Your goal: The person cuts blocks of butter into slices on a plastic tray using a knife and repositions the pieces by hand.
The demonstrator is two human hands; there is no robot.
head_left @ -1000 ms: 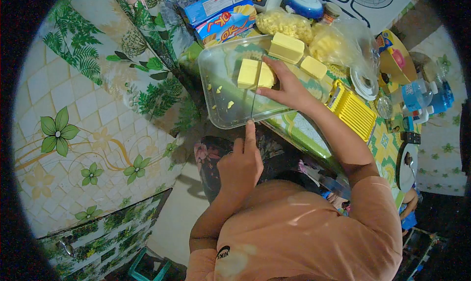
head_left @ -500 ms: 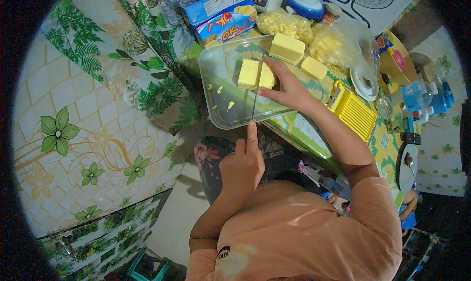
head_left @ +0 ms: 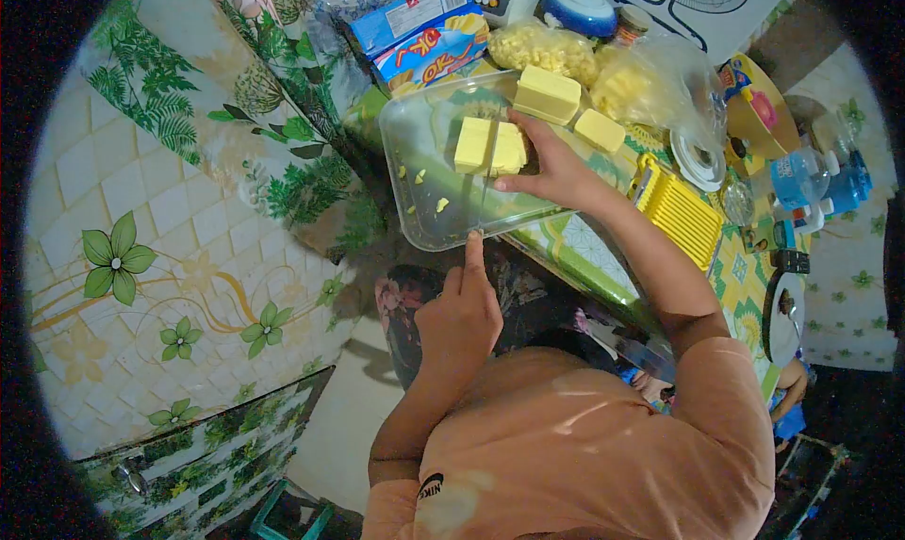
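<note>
A yellow block (head_left: 474,146) like butter or cheese lies in a clear plastic tray (head_left: 401,196), with small crumbs beside it. My right hand (head_left: 556,171) grips the block's right end between thumb and fingers. From the tray's near rim a thin knife (head_left: 489,174) runs up across the block. Wrapped round its handle, which is mostly hidden, is my left hand (head_left: 464,309), index finger stretched along the knife. Two more pieces, a larger block (head_left: 548,95) and a smaller one (head_left: 600,131), are at the tray's right side.
Behind the tray are a blue box (head_left: 424,40), a bag of yellow pieces (head_left: 544,52) and a blue bowl (head_left: 580,10). A yellow slotted slicer (head_left: 681,215) lies to the right, near bottles (head_left: 799,177). Part of another person's arm (head_left: 790,394) shows at the lower right.
The knife and my left hand have shifted slightly left, and the blade now crosses the block farther left. My right hand still holds the block. The view has moved slightly.
</note>
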